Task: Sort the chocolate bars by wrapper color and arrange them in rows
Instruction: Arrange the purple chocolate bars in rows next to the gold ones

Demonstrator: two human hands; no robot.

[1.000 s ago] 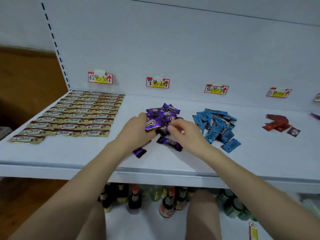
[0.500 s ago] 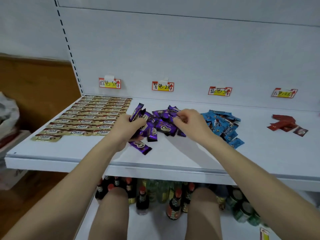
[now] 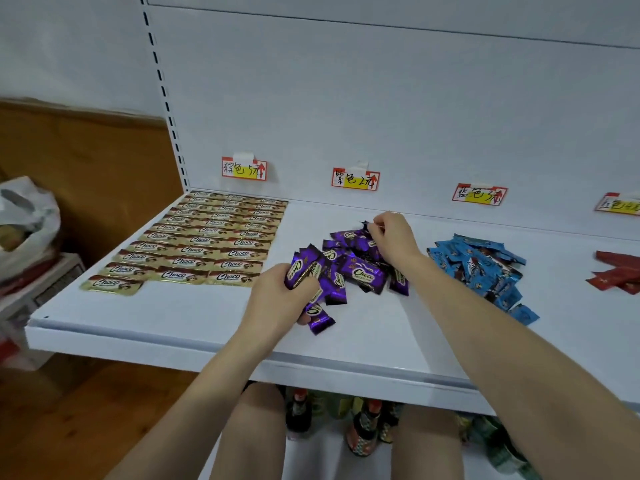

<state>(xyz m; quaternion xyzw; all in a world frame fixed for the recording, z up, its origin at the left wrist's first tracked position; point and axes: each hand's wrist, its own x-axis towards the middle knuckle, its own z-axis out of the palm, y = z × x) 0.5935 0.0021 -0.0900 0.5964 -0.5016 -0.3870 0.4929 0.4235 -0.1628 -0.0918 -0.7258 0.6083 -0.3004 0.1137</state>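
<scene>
Several purple bars (image 3: 304,270) sit clamped in the fingers of our left hand (image 3: 277,299) over the shelf (image 3: 173,317) while the fingers of our right hand (image 3: 394,239) pinch another off the pile (image 3: 362,271), so an overfull fist could spill them onto the brown rows (image 3: 207,240).

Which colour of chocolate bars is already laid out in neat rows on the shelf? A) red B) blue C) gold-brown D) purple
C: the gold-brown bars lie in tidy rows at the left; the purple bars, blue bars and red bars sit in loose heaps.
</scene>
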